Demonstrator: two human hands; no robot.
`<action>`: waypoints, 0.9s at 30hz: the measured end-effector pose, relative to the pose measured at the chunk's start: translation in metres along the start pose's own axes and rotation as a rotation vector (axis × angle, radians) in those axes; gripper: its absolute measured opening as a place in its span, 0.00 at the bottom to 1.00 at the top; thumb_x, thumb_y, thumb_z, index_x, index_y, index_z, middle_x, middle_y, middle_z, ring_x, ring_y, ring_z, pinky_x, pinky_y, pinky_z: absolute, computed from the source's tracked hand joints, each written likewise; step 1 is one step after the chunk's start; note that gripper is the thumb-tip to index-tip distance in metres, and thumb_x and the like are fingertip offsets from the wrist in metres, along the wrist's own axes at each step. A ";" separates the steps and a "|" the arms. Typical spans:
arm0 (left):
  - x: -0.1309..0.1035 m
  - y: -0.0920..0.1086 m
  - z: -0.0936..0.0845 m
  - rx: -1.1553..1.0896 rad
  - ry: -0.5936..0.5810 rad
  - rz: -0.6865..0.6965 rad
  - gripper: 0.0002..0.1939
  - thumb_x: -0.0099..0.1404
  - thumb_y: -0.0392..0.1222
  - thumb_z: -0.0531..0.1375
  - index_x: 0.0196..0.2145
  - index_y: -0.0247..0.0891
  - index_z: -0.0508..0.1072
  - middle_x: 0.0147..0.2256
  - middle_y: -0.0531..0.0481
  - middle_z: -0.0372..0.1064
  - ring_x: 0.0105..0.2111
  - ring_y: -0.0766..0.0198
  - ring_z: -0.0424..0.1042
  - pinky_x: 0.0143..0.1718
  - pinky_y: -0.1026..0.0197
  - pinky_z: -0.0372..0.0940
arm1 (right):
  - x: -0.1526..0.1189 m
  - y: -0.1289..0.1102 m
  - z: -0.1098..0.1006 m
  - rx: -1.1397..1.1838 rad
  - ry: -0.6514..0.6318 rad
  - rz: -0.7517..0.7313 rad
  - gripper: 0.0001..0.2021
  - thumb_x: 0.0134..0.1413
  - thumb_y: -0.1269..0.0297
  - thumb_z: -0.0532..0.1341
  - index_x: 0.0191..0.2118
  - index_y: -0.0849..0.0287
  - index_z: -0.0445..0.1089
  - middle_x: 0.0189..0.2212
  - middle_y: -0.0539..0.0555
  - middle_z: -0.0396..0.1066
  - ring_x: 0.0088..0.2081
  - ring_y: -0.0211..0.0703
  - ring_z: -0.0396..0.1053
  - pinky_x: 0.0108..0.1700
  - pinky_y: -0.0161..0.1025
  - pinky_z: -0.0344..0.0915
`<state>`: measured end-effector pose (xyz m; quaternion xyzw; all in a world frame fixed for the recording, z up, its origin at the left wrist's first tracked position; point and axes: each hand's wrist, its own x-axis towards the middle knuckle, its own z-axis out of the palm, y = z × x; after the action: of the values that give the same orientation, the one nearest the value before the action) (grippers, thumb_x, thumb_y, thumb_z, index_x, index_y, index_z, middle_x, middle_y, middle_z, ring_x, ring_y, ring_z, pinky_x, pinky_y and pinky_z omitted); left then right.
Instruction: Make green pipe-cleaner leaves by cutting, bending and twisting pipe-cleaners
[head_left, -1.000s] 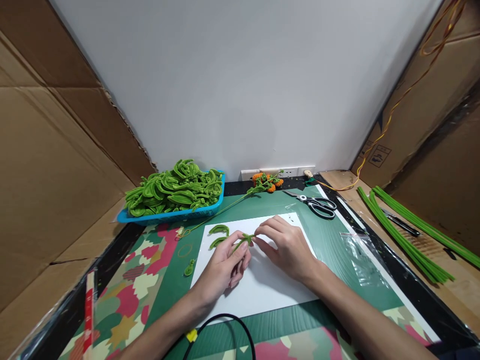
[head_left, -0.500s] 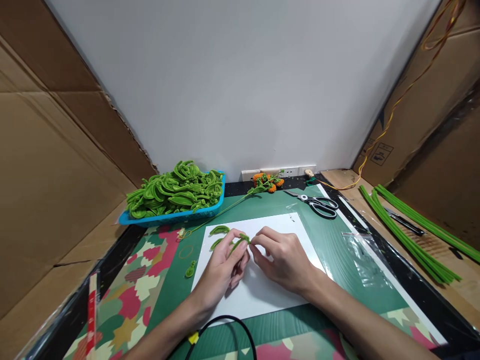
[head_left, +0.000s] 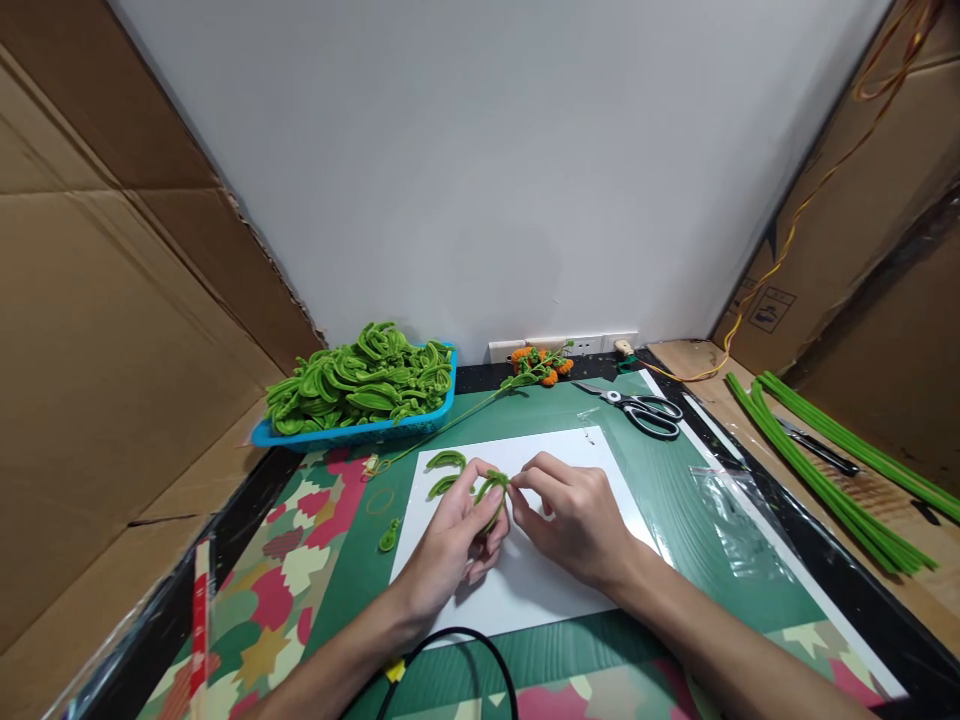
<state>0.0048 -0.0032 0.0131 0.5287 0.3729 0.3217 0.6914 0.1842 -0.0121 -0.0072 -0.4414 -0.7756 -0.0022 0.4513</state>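
Between the thumb and fingers of my left hand [head_left: 461,525] a green pipe-cleaner leaf [head_left: 492,484] is pinched. My right hand [head_left: 574,515] pinches the leaf's tip, its thumb and forefinger closed there. Both hands are above a white sheet [head_left: 547,600]. Beside my left hand, two more curved green leaves, an upper leaf [head_left: 447,459] and a lower leaf [head_left: 442,486], lie on the sheet. A small green looped piece [head_left: 389,536] rests on the green mat left of the sheet.
A blue tray [head_left: 360,435] heaped with green pipe-cleaner pieces stands at the back left. Orange flowers [head_left: 551,377] on a stem, scissors [head_left: 637,408], a clear plastic bag [head_left: 746,525] and green pipe cleaners [head_left: 817,475] lie around. A black cable [head_left: 499,655] loops in front.
The whole view has shifted slightly. In my left hand the leaf has turned a little, with its curve showing more; both hands keep their pinch near the same place.
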 end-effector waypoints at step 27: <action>0.002 -0.008 0.003 0.021 0.052 -0.008 0.17 0.73 0.58 0.60 0.42 0.46 0.60 0.19 0.66 0.58 0.12 0.76 0.48 0.12 0.76 0.48 | 0.001 -0.001 0.002 -0.250 0.119 -0.134 0.12 0.59 0.73 0.59 0.25 0.56 0.66 0.22 0.48 0.67 0.20 0.36 0.59 0.28 0.39 0.49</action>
<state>0.0087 -0.0053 0.0059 0.5257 0.3960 0.3288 0.6772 0.1820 -0.0115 -0.0070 -0.4405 -0.7688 -0.1552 0.4368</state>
